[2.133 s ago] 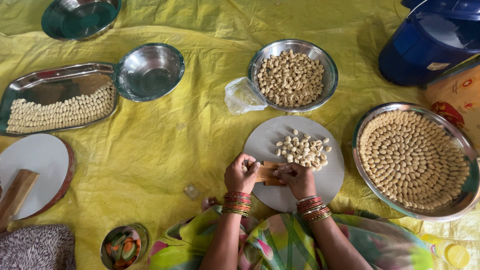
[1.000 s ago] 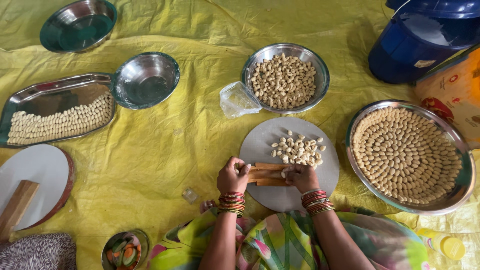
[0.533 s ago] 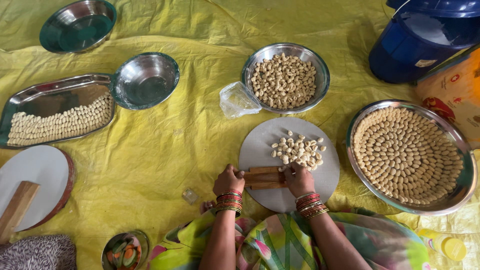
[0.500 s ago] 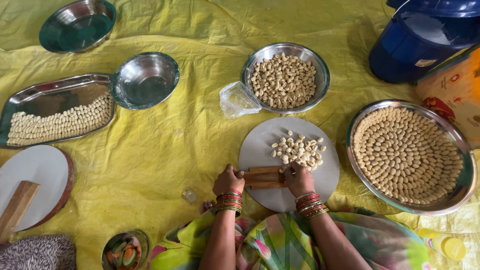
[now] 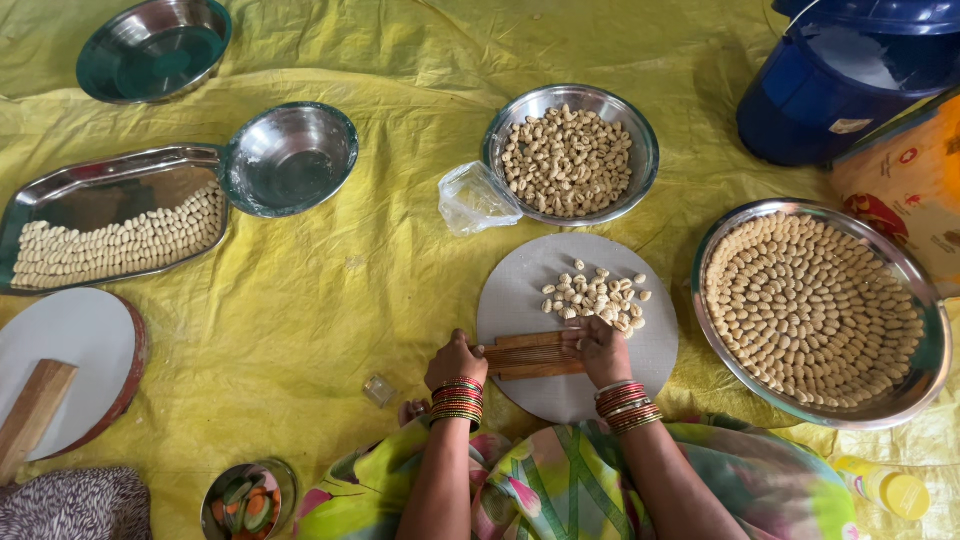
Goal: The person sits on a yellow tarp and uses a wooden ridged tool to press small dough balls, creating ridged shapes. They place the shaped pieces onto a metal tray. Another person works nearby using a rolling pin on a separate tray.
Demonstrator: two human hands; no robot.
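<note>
On the yellow plastic sheet [image 5: 330, 300], left to right: left hand [image 5: 455, 362] with fingers curled, clamped on the end of a ribbed brown wooden comb board [image 5: 530, 354]; right hand [image 5: 603, 350] pressed flat on its other end. Best kept steady atop the round grey board [image 5: 520, 290], beside pale ridged dough shells [image 5: 597, 297]; shiny steel tray [image 5: 925, 370] farther right.
</note>
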